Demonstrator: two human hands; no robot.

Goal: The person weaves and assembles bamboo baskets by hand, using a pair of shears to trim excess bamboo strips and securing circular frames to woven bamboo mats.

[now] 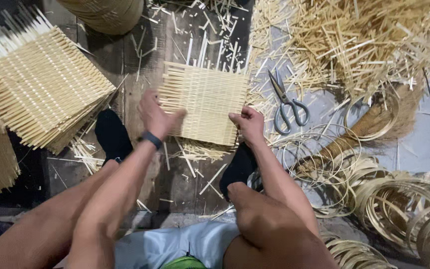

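A square woven bamboo mat (205, 102) lies on the dark floor in front of me, loose strip ends sticking out along its far edge. My left hand (156, 115) presses flat on the mat's left edge; a dark band is on that wrist. My right hand (247, 123) grips the mat's near right corner with curled fingers. My feet in black socks (113, 135) rest on either side below the mat.
A stack of finished woven mats (36, 84) sits at the left. Grey scissors (287, 102) lie right of the mat. A heap of cut bamboo offcuts (359, 40) fills the upper right. Coiled bamboo rings (399, 199) lie at lower right. A round woven basket (108, 15) stands at top.
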